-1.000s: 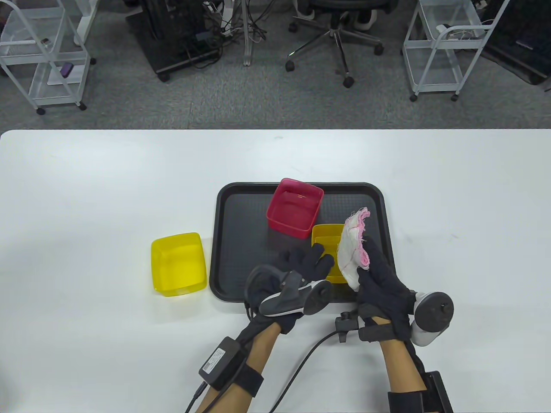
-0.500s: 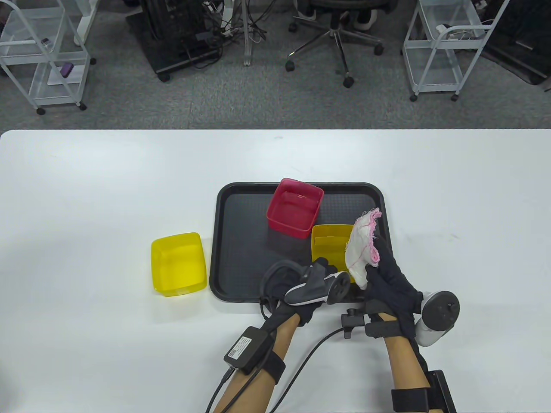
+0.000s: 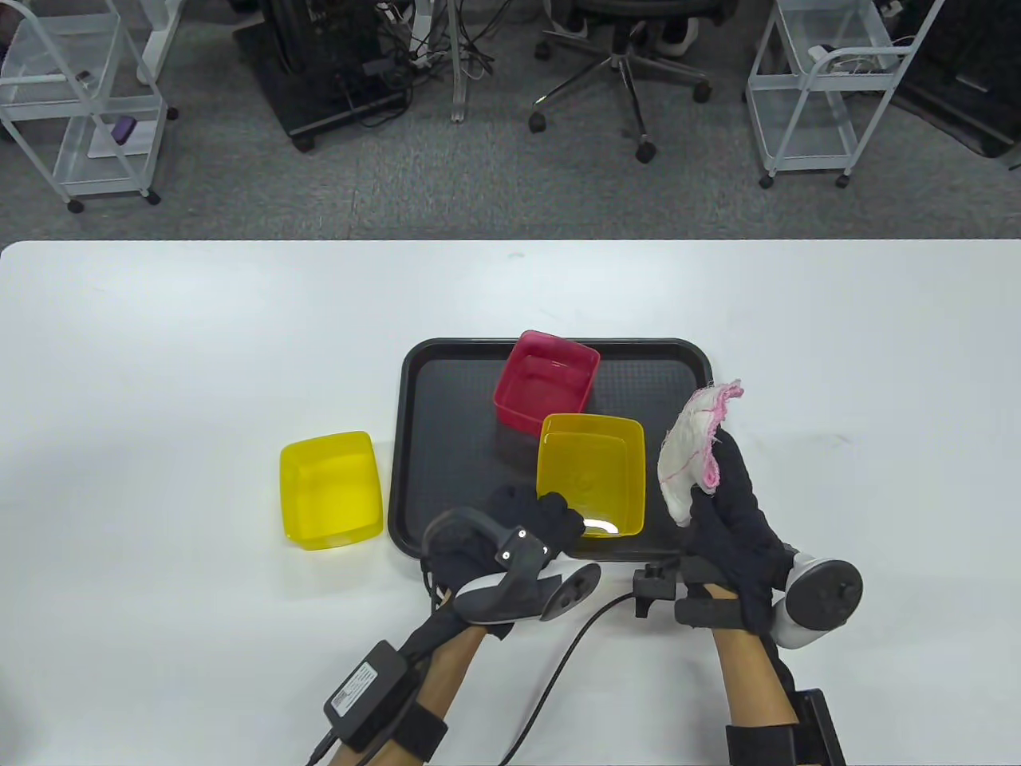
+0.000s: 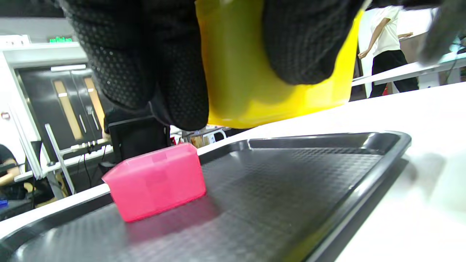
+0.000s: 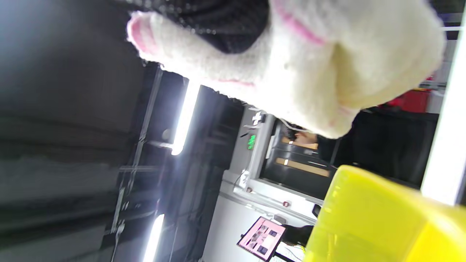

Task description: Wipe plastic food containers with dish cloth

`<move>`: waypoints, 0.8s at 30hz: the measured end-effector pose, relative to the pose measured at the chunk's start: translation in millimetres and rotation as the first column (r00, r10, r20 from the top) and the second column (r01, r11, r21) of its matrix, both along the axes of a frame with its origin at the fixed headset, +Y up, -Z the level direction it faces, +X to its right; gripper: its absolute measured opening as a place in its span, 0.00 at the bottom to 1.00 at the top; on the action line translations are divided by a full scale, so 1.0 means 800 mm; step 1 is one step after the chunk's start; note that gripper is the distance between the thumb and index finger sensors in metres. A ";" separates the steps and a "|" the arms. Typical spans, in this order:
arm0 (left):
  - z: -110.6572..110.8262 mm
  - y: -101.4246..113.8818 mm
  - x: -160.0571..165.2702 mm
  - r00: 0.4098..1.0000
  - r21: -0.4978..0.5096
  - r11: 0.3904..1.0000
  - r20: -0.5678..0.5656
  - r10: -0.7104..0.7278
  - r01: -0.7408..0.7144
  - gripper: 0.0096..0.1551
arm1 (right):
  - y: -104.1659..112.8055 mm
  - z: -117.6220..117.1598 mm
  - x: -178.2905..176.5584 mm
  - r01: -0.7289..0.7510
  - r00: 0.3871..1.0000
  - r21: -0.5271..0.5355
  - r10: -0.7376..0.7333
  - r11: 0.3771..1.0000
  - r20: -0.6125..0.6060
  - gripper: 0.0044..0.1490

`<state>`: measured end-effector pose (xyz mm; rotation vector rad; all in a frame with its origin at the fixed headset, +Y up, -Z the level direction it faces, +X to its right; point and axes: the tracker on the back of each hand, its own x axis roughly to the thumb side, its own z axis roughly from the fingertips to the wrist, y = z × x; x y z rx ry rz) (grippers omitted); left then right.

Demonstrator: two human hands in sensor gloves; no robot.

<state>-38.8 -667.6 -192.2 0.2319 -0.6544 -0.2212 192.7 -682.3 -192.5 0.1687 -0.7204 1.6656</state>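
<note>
A yellow plastic container (image 3: pixel 591 475) is lifted above the black tray (image 3: pixel 447 399), open side up. My left hand (image 3: pixel 533 523) grips its near left edge; in the left wrist view my fingers (image 4: pixel 153 69) wrap the yellow wall (image 4: pixel 255 80). My right hand (image 3: pixel 730 499) holds a bunched white and pink dish cloth (image 3: pixel 695 447) just right of the container, apart from it. The cloth (image 5: pixel 309 69) fills the top of the right wrist view, with the container (image 5: pixel 375 218) at the lower right. A pink container (image 3: pixel 546 384) sits on the tray's far side.
A second yellow container (image 3: pixel 330 488) lies upside down on the white table (image 3: pixel 159 359) left of the tray. The pink container (image 4: pixel 156 182) stands close behind the lifted one. A cable (image 3: pixel 558 678) runs over the table's near edge between my arms.
My left hand took hold of the yellow container, lifted it off the tray and drew it left and toward me. My right hand moved right with the cloth.
</note>
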 end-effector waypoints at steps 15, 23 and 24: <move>0.049 0.004 -0.028 0.997 0.160 0.985 0.050 0.055 -0.063 0.20 | 0.040 -0.002 -0.158 -0.876 0.483 -0.102 0.851 0.472 -0.205 0.29; 0.055 0.007 -0.026 0.996 0.177 0.984 0.091 0.022 -0.037 0.20 | 0.040 -0.029 -0.153 -0.697 0.695 -0.299 0.512 0.652 -0.505 0.30; 0.055 0.006 -0.026 0.996 0.179 0.983 0.090 0.024 -0.040 0.20 | 0.038 -0.032 -0.152 -0.644 0.728 -0.332 0.417 0.689 -0.545 0.31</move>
